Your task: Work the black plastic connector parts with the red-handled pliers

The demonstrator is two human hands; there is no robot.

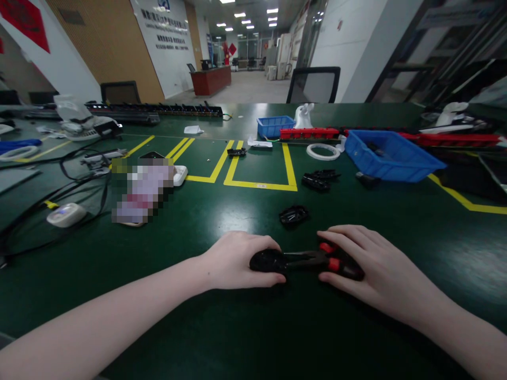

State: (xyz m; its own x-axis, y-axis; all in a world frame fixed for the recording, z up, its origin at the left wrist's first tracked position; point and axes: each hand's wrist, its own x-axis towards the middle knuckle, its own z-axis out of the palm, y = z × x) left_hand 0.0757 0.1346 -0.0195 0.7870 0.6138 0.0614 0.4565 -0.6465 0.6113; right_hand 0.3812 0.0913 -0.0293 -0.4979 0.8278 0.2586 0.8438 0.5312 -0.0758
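My left hand point(241, 261) is closed around a small black plastic part point(267, 262), held low over the green table. In my right hand point(368, 269) are long-nose pliers point(312, 258) with red and black handles, their jaws pointing left. The tips of the jaws reach the right end of the black part; whether they grip it I cannot tell. Just beyond my hands lies a similar black plastic part point(293, 214), with more black parts point(319, 179) further back.
A blue bin point(392, 155) and a white ring point(322, 152) lie back right. A smaller blue bin point(275, 125) stands behind, near a red strip point(309, 133). On the left are a phone point(144, 192), black cables point(51, 195) and a white rounded device point(66, 215). Yellow tape point(257, 184) marks the table.
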